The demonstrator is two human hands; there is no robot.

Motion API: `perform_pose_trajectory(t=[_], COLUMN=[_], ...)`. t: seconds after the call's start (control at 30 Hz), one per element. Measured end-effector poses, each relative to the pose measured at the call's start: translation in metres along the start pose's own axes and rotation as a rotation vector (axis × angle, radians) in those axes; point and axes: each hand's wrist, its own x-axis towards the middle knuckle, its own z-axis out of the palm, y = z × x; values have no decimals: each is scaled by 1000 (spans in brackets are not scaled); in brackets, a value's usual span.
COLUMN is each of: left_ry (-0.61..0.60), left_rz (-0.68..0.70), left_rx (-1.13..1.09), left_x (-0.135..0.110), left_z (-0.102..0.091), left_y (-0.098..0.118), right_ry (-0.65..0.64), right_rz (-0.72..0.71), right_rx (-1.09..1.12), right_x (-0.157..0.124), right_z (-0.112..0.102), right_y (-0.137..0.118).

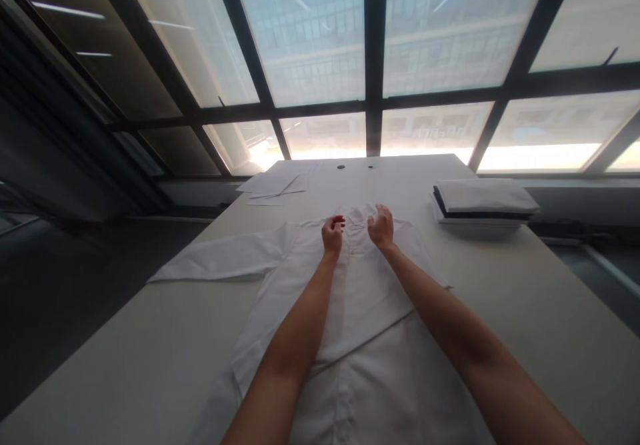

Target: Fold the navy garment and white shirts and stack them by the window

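Working over a white shirt (373,301), matte cloth spread on a smooth pale table (505,298), kinda wrinkled near the collar (356,217), one tapering sleeve (225,256) stuck out left, diagonal edge across the body. My left hand (333,235) and right hand (381,227) are apart by the collar, fingers curled; can't tell if they're pinching fabric. Beyond: flat papers (275,183), squarish folded stack (485,195).

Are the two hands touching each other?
Apart. The head view shows a strip of the long-sleeved white garment in the gap between the left hand and the right hand.
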Motion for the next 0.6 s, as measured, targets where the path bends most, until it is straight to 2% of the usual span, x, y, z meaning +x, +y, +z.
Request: perform_pose_trajectory(t=[0.13, 0.2, 0.3, 0.4, 0.5, 0.6], left_ry=[24, 19, 13, 23, 38, 53], left_rz=[-39, -43, -39, -40, -41, -36], left_rx=[12, 25, 41, 51, 59, 69], left_x=[1, 1, 0, 1, 1, 2], left_z=[-1, -1, 0, 0, -1, -1], left_y=[-1, -1, -2, -2, -4, -6], right_ry=[-72, -135, -205, -231, -257, -257], right_rz=[-117, -130, -80, 72, 195, 122], right_rx=[-22, -43, -69, -59, 50, 168], right_x=[11, 14, 23, 37, 52, 61], right_z=[3, 3, 5, 8, 11, 12], right_y=[10, 14, 17, 18, 20, 26])
